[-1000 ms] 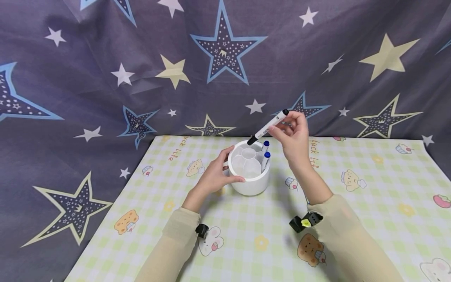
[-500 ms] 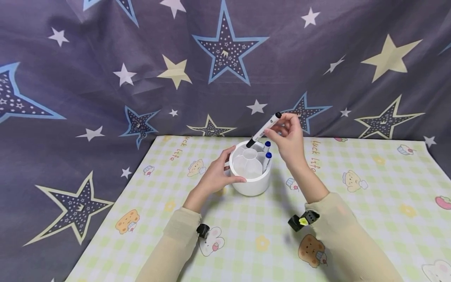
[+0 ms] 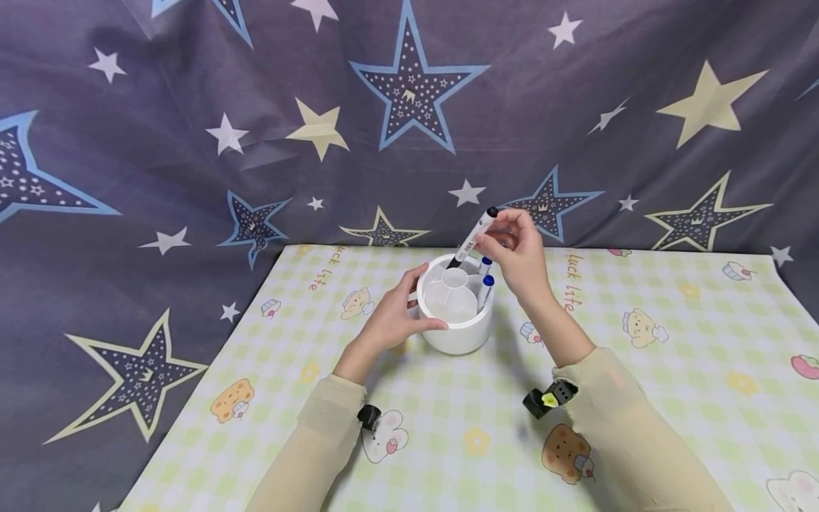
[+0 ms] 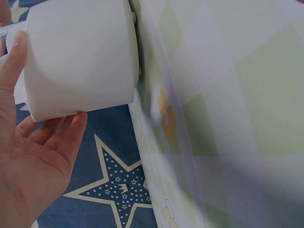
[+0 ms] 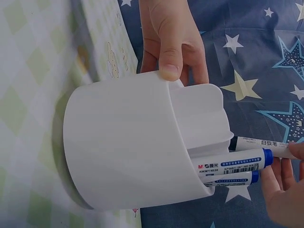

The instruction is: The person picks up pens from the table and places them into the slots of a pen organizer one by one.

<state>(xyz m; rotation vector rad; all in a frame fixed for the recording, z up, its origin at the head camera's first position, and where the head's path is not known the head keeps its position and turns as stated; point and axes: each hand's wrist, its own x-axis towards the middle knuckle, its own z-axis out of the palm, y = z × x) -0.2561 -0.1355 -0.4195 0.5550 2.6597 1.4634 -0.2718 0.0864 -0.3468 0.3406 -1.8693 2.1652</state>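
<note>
A white round pen holder (image 3: 457, 338) with inner compartments stands on the table. My left hand (image 3: 392, 316) grips its left side, thumb on the near rim and fingers around the back. Between thumb and fingers, my right hand (image 3: 520, 256) pinches a black-capped whiteboard marker (image 3: 475, 236). That marker slants down to the left, its black lower end at the far compartments' opening. Two blue-capped markers (image 5: 232, 161) stand in the holder's right side, just below my right hand. In the left wrist view, the holder's wall (image 4: 80, 57) hides most of the markers.
A green-and-white checked tablecloth (image 3: 640, 405) with cartoon prints covers the table. Behind it hangs a dark curtain (image 3: 256, 92) with stars. A black wrist camera (image 3: 550, 400) sits at my right cuff, another device (image 3: 368, 417) at the left.
My right hand has moved left and slightly down with the black-capped marker, which is now steeper and lower at the holder's opening. The left hand keeps its grip on the pen holder.
</note>
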